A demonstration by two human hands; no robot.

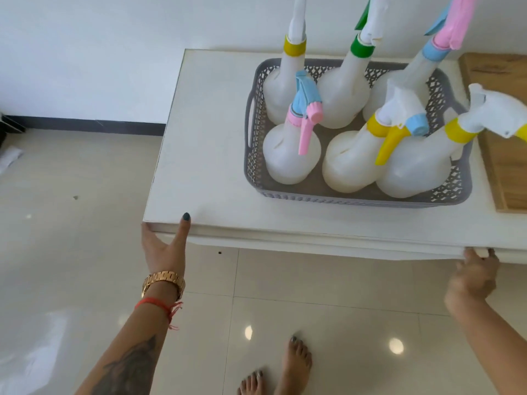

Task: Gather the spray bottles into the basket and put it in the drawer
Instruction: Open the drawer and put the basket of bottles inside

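The left hand (164, 243) grips the near left corner of the white surface (205, 155): its thumb lies on top with a dark-painted nail, and the other fingers curl under the edge. A gold watch (164, 283) and a red string bracelet (158, 305) sit on that wrist, with a tattoo further down the forearm. The right hand (474, 273) is at the near edge further right, fingers hooked up under the lip of the surface and closed on it.

On the surface, well back from the near edge and toward the right, stands the grey basket (353, 199) with lattice walls and a handle slot on its left end. Six spray bottles (291, 155) stand upright inside it in two rows of three, all with cloudy white bodies. In the near row, the left one has a pink collar and trigger with a blue head, and the middle and right ones have yellow collars and white heads. In the far row the collars are yellow, green and blue from left to right; their tops run out of view. Just right of the basket lies a wooden board (507, 166), touching or nearly touching its right wall.

Below the surface is a pale tiled floor (85, 223), with the person's bare feet (295, 363) near the bottom of the view.
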